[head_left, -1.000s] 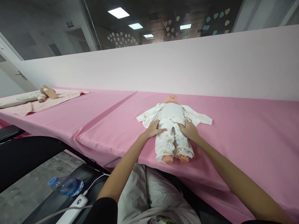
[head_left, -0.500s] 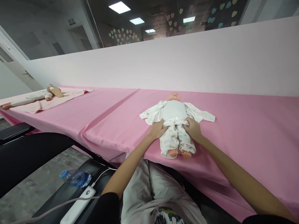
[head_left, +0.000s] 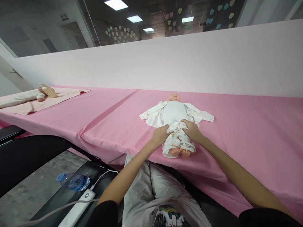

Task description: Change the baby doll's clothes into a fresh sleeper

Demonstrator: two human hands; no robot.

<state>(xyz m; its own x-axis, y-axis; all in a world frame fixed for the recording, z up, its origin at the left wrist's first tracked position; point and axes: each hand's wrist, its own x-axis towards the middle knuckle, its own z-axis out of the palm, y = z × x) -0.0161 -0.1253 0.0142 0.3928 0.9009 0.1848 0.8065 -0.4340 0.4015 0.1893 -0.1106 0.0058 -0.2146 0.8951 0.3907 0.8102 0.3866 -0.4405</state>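
Note:
A baby doll (head_left: 174, 110) lies on its back on the pink cloth, feet toward me. Its white patterned jacket (head_left: 155, 114) is spread open at both sides with the sleeves out. The patterned baby pants (head_left: 178, 138) are bunched around its thighs, and its bare feet show below the cuffs. My left hand (head_left: 161, 135) is closed on the pants at the left side of the waistband. On the opposite side, my right hand (head_left: 191, 129) grips the waistband too, its thumb over the front. The fingertips of both hands are partly hidden by fabric.
A second doll (head_left: 21, 97) and a pump bottle (head_left: 49, 91) lie on a pale towel (head_left: 68, 92) at the far left. Beside me, a black chair (head_left: 42, 201) holds a water bottle (head_left: 74, 181) and a white power strip (head_left: 78, 209). A low white wall (head_left: 151, 66) backs the table.
Both hands have drawn the waistband down from the doll's belly toward its thighs, and the pants are more bunched. The view has shifted slightly.

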